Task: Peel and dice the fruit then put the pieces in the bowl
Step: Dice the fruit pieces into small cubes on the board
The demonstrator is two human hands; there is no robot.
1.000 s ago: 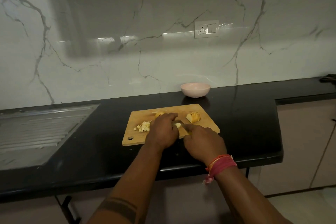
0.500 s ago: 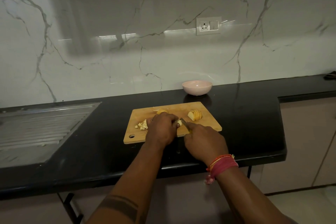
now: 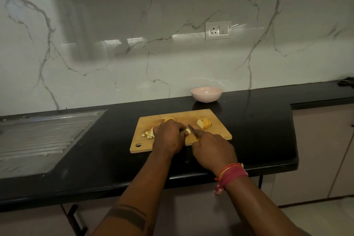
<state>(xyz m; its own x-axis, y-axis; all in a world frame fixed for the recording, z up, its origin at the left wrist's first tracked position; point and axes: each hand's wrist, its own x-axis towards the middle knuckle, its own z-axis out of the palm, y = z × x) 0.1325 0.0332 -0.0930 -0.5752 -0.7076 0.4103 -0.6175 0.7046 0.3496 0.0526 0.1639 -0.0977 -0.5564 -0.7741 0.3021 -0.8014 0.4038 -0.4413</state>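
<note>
Right-hand grip: right hand [image 3: 213,150] curls round the handle of a knife [image 3: 192,130]; the blade angles up and away toward the left hand.
Left-hand grip: left hand [image 3: 169,137] lies knuckles-up with fingers curled over a fruit piece [image 3: 188,131], which peeps out pale beside the blade.
Cutting board: wooden board [image 3: 216,134] lies flat on the black counter [image 3: 258,120], hanging hole at its near left corner.
Diced pieces: small pale cubes [image 3: 148,133] heaped on the board just left of the left hand, partly hidden by it.
Sliced wedge: fanned yellow fruit section [image 3: 204,122] on the board's far right, apart from both hands.
Third piece: yellow fruit chunk [image 3: 170,119] at the far edge, just beyond the left knuckles.
Bowl: pink bowl [image 3: 206,94] on the counter beyond the board, near the wall; nothing seen inside.
Obstruction: the left hand covers most of the piece under the knife.
Surroundings: steel draining board [image 3: 38,136] sunk into the counter at left; socket plate [image 3: 218,30] on the marble wall; red thread band [image 3: 230,174] on the right wrist.
</note>
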